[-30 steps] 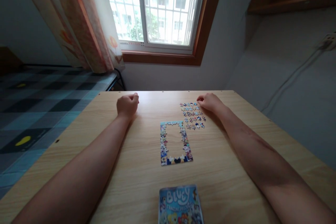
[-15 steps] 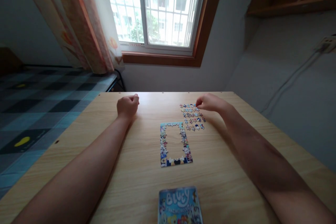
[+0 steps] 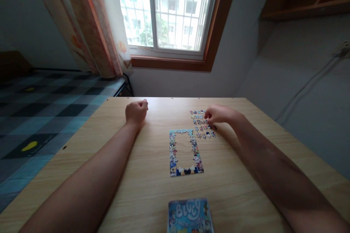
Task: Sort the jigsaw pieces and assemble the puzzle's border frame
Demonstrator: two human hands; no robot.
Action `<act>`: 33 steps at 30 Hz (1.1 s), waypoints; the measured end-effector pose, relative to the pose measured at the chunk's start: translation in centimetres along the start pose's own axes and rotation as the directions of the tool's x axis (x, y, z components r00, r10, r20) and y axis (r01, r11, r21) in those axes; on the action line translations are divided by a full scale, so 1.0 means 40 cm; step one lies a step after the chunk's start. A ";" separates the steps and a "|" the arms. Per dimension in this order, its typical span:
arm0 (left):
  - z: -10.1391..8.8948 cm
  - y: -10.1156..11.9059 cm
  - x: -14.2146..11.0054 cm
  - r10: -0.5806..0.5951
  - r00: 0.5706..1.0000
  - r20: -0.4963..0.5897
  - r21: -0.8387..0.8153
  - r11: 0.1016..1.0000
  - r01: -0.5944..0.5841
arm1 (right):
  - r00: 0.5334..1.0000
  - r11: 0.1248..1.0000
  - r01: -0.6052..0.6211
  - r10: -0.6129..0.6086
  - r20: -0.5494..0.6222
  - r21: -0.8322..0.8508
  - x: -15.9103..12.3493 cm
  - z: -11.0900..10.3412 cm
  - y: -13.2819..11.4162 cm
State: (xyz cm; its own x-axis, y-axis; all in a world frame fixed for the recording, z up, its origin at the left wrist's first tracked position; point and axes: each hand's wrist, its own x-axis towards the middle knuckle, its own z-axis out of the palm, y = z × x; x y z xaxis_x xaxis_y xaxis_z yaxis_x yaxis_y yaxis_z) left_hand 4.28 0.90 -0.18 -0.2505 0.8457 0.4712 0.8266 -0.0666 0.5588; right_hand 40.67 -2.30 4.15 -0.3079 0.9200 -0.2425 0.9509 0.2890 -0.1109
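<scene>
My left hand [image 3: 136,112] rests on the table as a fist, away from the puzzle. My right hand [image 3: 218,113] is over the right side of several rows of loose jigsaw pieces [image 3: 201,128], its thumb and fingers pinched together. Whatever may be between those fingertips is too small to make out. In front of the loose pieces lies a joined puzzle border [image 3: 172,153], a rectangle with bare wood inside it. Nearer to me is a blue box [image 3: 190,215] with "Bluey" printed on it, cut off by the lower edge of the view.
The light wooden table [image 3: 147,189] reaches to the wall under a barred window [image 3: 177,14]. A bed with a checked cover [image 3: 68,87] stands along the left, beside a curtain [image 3: 93,25]. A wooden shelf [image 3: 306,11] and a cable [image 3: 306,83] are on the right wall.
My right hand has shifted slightly toward me over the rows of pieces, still pinched. The whole view has moved a little; my left fist stays in place.
</scene>
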 end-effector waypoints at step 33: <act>0.004 -0.010 0.005 -0.002 1.000 0.015 -0.008 1.000 0.002 | 0.977 0.907 0.141 -0.192 0.092 0.398 -0.037 -0.044 0.014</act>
State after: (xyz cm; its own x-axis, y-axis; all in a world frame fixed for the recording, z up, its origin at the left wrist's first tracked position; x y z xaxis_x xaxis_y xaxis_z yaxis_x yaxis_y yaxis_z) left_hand 3.98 1.17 -0.44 -0.2447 0.8537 0.4597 0.8221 -0.0687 0.5652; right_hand 41.73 -3.04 6.13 -0.4862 0.8193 -0.3041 0.8060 0.2860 -0.5182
